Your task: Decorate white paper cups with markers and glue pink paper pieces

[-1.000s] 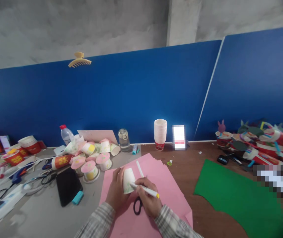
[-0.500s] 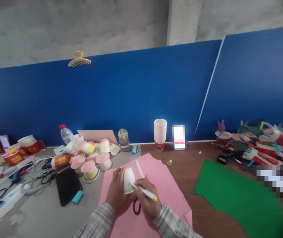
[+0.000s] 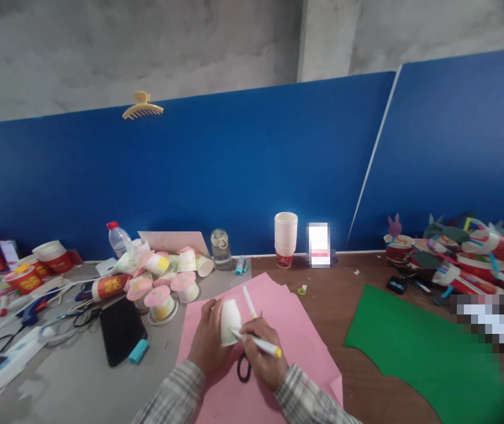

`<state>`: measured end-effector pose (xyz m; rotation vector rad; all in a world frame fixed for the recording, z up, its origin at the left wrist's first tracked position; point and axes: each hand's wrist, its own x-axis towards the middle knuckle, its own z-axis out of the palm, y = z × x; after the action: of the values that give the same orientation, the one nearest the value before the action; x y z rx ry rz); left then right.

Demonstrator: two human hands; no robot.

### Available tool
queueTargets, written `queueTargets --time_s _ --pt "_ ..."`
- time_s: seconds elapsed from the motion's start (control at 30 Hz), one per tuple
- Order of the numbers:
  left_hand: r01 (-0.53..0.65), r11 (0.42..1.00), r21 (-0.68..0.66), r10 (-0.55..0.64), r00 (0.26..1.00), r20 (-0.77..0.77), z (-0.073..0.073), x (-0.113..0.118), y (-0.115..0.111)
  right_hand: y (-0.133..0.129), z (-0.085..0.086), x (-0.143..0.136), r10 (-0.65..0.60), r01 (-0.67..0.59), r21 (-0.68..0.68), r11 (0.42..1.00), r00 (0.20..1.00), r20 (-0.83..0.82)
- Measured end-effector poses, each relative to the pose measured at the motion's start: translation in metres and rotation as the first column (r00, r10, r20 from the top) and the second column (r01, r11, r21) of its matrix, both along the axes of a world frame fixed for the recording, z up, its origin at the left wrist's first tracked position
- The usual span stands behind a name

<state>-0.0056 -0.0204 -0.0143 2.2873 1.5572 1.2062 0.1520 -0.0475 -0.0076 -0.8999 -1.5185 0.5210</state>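
Observation:
My left hand [image 3: 210, 335] is wrapped round a white paper cup [image 3: 231, 318] with faint green marks, held over pink paper sheets [image 3: 298, 335]. In my right hand [image 3: 265, 356] is a white marker [image 3: 267, 345] with a yellow end, its tip at the side of the cup. Between my wrists lies the dark loop of a pair of scissors [image 3: 244, 370], the rest mostly hidden. Another white pen [image 3: 249, 301] rests on the pink paper just beyond my right hand.
Decorated paper cups [image 3: 159, 301], a black tablet-like object [image 3: 122, 331] and a blue cap [image 3: 138, 351] lie left. Behind stand a jar [image 3: 221, 250] and stacked cups [image 3: 285, 238]. Green paper [image 3: 420, 347] and a cup pile [image 3: 477, 259] are right.
The marker tip has shifted very slightly down along the cup. Both hands keep their hold and have hardly moved.

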Motion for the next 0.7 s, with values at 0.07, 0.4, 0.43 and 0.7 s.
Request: queueTargets --time_s 0.07,0.4,0.43,0.7 --pt "-0.001 1.000 -0.001 0.001 1.000 0.002 0.0001 0.0000 0.0000 0.0000 0.0008 0.0002 -0.007 0.007 0.010 1.000 1.000 0.003" --pt "0.012 1.000 0.009 -0.012 1.000 -0.005 0.0011 0.0007 -0.0008 0.0012 0.0020 0.0002 -0.017 0.017 0.019 1.000 1.000 -0.019" --pt "0.012 1.000 0.010 -0.012 1.000 -0.007 0.0009 0.0007 -0.0008 0.0012 0.0018 0.0002 -0.018 0.018 0.016 1.000 1.000 -0.017" --pt "0.014 1.000 0.022 -0.013 0.999 -0.030 -0.0011 -0.0010 -0.0002 0.0009 0.0035 0.0001 -0.029 0.030 0.009 1.000 0.999 -0.039"
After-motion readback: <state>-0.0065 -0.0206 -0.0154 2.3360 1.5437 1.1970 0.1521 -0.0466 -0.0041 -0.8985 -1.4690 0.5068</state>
